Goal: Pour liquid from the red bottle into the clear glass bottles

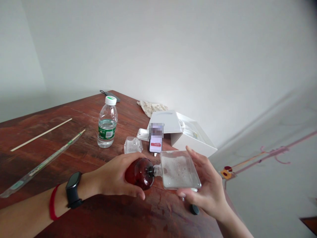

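My left hand is wrapped round a dark red-brown round bottle, which lies on its side in the air with its black neck pointing right. My right hand grips a clear square bottle by its edges, also sideways. The clear bottle's threaded neck meets the brown bottle's mouth. Droplets or bubbles cloud the inside of the clear bottle. Below my right hand a black cap lies on the table.
On the wooden table stands a water bottle with a green label. A phone, a clear plastic piece, a white open box and a cloth lie beyond my hands. Chopsticks lie at left.
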Demonstrator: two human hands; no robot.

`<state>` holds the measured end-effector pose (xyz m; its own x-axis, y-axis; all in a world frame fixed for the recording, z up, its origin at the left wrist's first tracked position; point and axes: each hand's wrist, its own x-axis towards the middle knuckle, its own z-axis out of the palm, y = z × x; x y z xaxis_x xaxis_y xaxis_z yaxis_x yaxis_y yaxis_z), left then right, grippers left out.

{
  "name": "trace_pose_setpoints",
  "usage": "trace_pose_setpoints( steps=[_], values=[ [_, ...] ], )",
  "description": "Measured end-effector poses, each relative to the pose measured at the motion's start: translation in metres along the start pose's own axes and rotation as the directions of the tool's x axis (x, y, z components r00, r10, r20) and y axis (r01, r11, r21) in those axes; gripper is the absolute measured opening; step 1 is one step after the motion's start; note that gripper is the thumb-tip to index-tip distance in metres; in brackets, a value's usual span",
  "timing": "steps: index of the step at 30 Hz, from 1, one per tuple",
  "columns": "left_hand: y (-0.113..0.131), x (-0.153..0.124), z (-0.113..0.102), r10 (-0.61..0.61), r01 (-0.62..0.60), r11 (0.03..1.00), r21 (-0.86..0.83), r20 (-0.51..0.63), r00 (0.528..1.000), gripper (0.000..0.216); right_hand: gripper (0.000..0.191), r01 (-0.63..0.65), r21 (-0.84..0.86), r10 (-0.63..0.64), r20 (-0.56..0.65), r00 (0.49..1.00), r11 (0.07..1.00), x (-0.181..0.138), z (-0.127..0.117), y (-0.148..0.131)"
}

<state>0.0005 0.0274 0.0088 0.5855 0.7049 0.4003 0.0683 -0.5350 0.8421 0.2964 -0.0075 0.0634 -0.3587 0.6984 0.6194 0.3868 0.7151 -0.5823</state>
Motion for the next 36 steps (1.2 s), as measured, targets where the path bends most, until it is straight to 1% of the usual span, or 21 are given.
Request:
trace_pose_setpoints(
  steps=[4, 9, 13, 17, 23, 27, 32, 36],
  values=[
    [-0.001, 0.000, -0.001, -0.007, 0.007, 1.000, 0.010, 0.014, 1.000, 0.079, 0.093, -0.004, -0.038, 0.004, 0.008, 1.000, 0.999, -0.001, -0.002, 0.001],
    [0.001, 0.000, -0.001, -0.029, 0.029, 1.000, -0.012, 0.014, 0.999, 0.086, 0.091, -0.003, -0.040, 0.003, 0.005, 1.000, 0.999, -0.003, -0.003, 0.002],
    [0.000, 0.001, -0.002, -0.007, 0.008, 0.999, -0.041, 0.021, 1.000, 0.084, 0.089, -0.026, -0.022, 0.026, -0.003, 1.000, 0.999, -0.005, -0.001, 0.003],
    [-0.003, 0.001, -0.002, 0.001, 0.000, 0.999, -0.032, 0.007, 1.000, 0.084, 0.088, -0.055, -0.016, 0.055, -0.001, 0.998, 0.998, -0.007, 0.000, 0.002],
    [-0.004, 0.000, -0.002, 0.010, -0.010, 0.998, -0.055, 0.002, 1.000, 0.083, 0.088, -0.088, -0.014, 0.088, -0.042, 0.995, 0.996, -0.009, 0.003, 0.001],
    [-0.007, -0.001, 0.000, -0.012, 0.012, 0.997, -0.078, -0.003, 1.000, 0.084, 0.086, -0.102, -0.002, 0.102, -0.037, 0.994, 0.995, -0.009, 0.004, -0.002],
    [-0.011, -0.003, 0.001, -0.033, 0.032, 0.998, -0.047, -0.006, 0.999, 0.082, 0.086, -0.141, 0.017, 0.142, -0.039, 0.989, 0.990, -0.011, 0.004, -0.007],
    [-0.015, -0.002, -0.001, -0.020, 0.022, 0.995, -0.102, 0.015, 1.000, 0.082, 0.087, -0.180, 0.040, 0.182, -0.034, 0.983, 0.983, -0.011, 0.006, -0.013]
  ],
)
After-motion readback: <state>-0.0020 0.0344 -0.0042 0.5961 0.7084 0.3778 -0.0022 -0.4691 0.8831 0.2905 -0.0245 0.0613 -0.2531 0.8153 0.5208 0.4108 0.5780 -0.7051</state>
